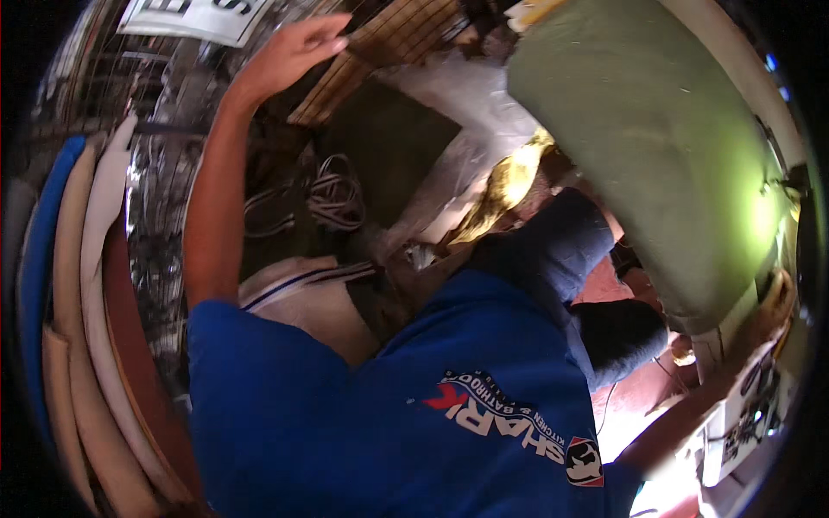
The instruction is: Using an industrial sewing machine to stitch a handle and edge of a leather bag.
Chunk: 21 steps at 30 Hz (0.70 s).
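Upright rolls point(91, 259) flank me; my raised left fingers point(324, 26) hang empty; whether my right fingers point(783, 292), near green cloth point(643, 147), grip, I can't tell.

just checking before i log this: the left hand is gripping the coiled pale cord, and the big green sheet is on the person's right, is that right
Not quite: the left hand isn't gripping the coiled pale cord; the head view shows the hand well apart from it. The big green sheet is on the person's right, as you say.
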Motion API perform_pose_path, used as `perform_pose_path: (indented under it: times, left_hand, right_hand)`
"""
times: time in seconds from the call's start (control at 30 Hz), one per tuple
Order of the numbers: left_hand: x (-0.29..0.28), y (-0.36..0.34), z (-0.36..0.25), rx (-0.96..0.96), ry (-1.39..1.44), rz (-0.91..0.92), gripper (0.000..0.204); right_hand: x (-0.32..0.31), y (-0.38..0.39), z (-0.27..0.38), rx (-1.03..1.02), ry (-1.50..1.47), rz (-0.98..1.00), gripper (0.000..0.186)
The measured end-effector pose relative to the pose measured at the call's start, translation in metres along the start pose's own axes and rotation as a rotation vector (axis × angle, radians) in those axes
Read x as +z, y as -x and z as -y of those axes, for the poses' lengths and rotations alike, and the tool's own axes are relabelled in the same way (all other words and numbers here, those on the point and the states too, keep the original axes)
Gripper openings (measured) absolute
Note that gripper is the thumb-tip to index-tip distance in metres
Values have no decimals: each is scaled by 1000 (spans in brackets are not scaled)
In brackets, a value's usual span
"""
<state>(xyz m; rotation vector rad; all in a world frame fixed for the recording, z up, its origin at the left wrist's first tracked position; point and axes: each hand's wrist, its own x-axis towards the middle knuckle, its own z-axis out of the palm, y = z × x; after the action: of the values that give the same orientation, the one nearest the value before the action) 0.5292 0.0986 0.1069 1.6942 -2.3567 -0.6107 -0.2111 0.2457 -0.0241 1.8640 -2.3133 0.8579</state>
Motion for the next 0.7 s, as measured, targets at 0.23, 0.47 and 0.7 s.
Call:
perform_pose_path:
  times: [0.23, 0.47, 0.7]
  left_hand:
    - [2, 172, 29, -609, -148, 317, 39]
    - [116, 246, 9, -509, -161, 596, 35]
    - [184, 275, 16, -438, -808, 658, 27]
  right_hand:
    - [13, -4, -22, 108, 34, -59, 35]
    - [9, -12, -35, 72, 52, -13, 37]
    - [14, -9, -51, 106, -14, -39, 38]
